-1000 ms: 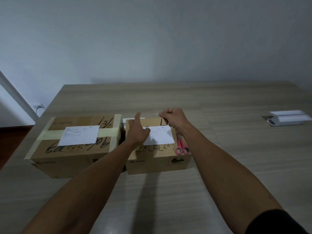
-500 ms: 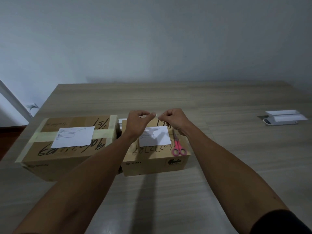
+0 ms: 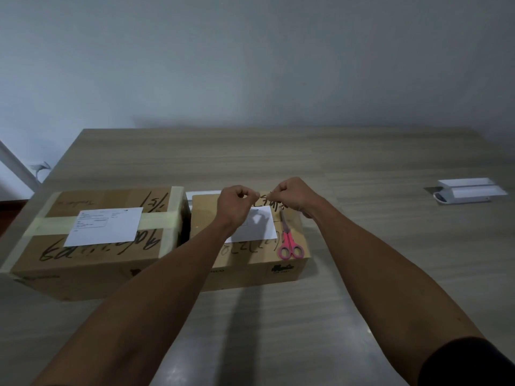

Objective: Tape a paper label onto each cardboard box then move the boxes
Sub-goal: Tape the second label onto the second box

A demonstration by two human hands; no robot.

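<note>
A: Cardboard, two brown boxes side by side on the wood-grain table (image 3: 362,168), black marker scrawl on top. Big box (image 3: 92,243) w/ pale tape bands and a flat white label (image 3: 104,225)

B: Hands?

A: Left hand (image 3: 235,203) & right hand (image 3: 292,193) both curled, fingertips pinching a thin clear tape strip (image 3: 263,195) above the small box (image 3: 250,246). Its paper label (image 3: 260,225) lies flat on the lid, pink-handled scissors (image 3: 288,240) just beside it

B: Anything else?

A: White oblong thing (image 3: 471,190) far right, can't tell what
</note>
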